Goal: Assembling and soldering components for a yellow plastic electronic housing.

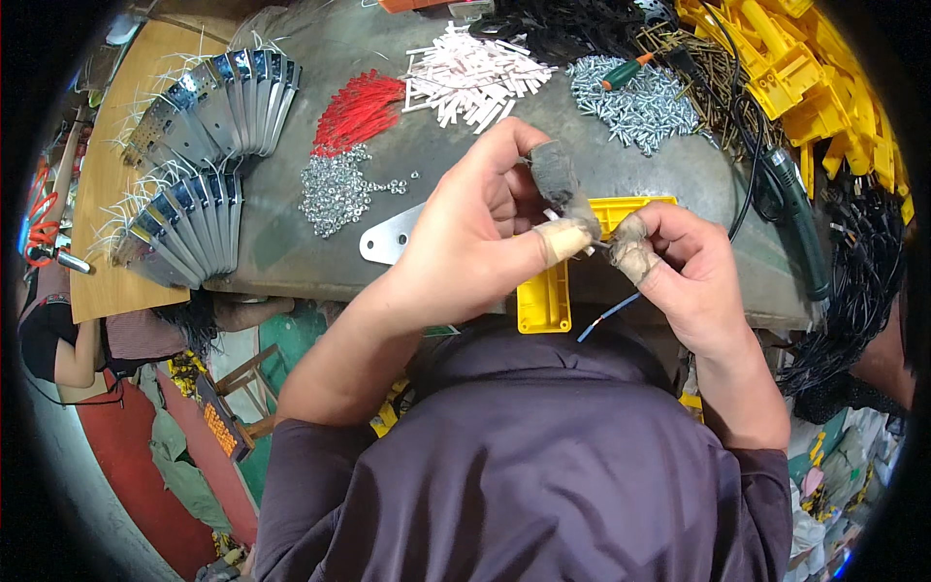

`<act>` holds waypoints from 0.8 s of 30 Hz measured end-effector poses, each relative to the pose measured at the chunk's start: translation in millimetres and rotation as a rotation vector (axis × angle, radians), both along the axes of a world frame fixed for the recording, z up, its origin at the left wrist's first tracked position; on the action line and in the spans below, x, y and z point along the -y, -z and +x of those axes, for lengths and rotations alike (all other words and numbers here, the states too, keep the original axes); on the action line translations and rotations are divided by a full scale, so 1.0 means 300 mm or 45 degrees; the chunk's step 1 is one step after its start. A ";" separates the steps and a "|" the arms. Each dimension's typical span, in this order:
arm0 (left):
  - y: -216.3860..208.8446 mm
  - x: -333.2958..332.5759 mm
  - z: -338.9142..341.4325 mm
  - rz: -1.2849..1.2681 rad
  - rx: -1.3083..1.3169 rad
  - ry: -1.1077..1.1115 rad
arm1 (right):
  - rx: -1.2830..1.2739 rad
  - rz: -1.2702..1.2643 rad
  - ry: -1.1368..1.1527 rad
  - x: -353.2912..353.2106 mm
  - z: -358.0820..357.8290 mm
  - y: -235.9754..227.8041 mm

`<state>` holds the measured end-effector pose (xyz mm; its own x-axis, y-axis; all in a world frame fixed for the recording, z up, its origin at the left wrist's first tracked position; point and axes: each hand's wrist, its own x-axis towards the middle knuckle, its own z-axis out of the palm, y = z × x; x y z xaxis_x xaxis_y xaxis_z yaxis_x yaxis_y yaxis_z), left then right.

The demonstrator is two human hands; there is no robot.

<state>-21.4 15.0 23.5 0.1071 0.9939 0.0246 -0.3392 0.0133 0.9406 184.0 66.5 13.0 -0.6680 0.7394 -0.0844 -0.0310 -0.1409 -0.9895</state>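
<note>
My right hand [690, 274] pinches blue wire [611, 315]: should feel light, bendy; grip near tip. Left hand [475, 228] pinches white piece [552, 214], seemingly.

The light is fairly bright — edges bend strongly, corners go black.

We see yellow on the housing [546, 296], blue on the wire [621, 307] — red on the thin strips [359, 112], white on the sticks [475, 78] — and purplish grey (nearly plum) on our shirt [543, 466]; the tool handle [625, 74] shows green and orange.
</note>
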 end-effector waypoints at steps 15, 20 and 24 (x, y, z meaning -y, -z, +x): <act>0.029 0.029 0.053 0.066 0.252 -0.253 | -0.093 0.216 0.237 0.034 -0.011 0.001; 0.054 0.049 0.066 0.346 -0.212 -0.405 | -0.022 0.291 0.226 0.033 -0.017 0.003; 0.072 0.061 0.040 0.641 -0.668 -0.434 | 0.032 0.412 0.275 0.040 -0.014 0.004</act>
<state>-9.3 -3.4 1.9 -0.0782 0.8571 0.5092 0.2397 -0.4797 0.8441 179.8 54.6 11.9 -0.4948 0.8537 0.1621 -0.0010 0.1860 -0.9825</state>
